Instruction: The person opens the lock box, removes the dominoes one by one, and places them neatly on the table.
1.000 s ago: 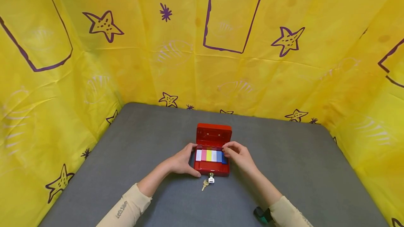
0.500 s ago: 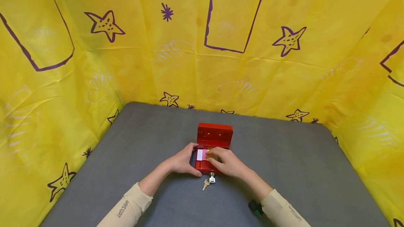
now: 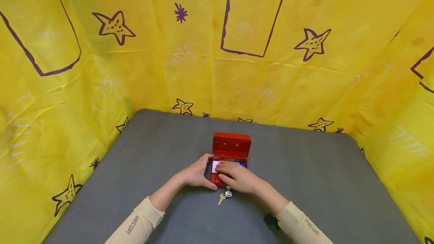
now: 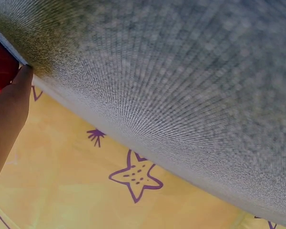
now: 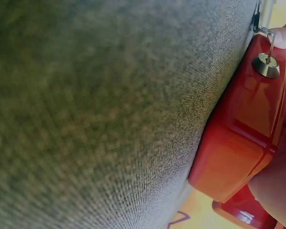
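Observation:
A small red cash box (image 3: 232,145) stands on the grey table with its lid raised. My left hand (image 3: 196,174) grips its left side, thumb at the front corner and fingers at the back one. My right hand (image 3: 240,176) lies over the inside, its fingers extended across a row of coloured paper strips (image 3: 214,166). Only a white strip at the left and some blue at the right show past the fingers. A key sits in the front lock (image 5: 266,65), and a second key (image 3: 222,199) linked to it lies on the table.
The grey table (image 3: 162,138) reaches back to a yellow cloth (image 3: 190,74) printed with purple starfish. This cloth also hangs along the left and right sides. A dark band (image 3: 271,221) is at the right wrist.
My right hand has moved left from the box's back right corner to lie over the strips, covering most of them. The left hand keeps its place on the box.

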Motion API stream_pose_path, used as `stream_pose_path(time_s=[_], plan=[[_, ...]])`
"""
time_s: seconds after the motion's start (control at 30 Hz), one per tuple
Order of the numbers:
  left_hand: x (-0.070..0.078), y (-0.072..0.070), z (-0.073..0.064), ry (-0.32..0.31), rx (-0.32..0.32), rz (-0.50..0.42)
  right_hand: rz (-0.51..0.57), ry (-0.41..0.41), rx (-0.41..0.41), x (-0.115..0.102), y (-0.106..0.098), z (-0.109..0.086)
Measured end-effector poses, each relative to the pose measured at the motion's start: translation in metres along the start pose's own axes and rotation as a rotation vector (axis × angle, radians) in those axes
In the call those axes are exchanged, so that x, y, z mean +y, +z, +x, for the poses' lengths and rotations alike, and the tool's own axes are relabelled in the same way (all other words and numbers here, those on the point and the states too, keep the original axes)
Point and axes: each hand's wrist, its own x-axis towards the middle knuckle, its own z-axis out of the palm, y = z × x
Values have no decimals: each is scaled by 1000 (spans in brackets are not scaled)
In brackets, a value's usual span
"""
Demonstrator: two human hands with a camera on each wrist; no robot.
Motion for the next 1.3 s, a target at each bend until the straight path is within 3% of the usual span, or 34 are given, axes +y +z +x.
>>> stream_pose_path(time_s=[0.23,0.93,1.07,1.3], plan=[[1,0,0,37,17,18,19,-12,-19,-4,0,-1],[0,1,-1,42,21,8,37,-27,-13,-12,3,-4],[-1,1,0,43,17,3,45,-23,8,-11,4,-3],[-2,2,0,38,21,1,29,-5,113,-7,4,2]])
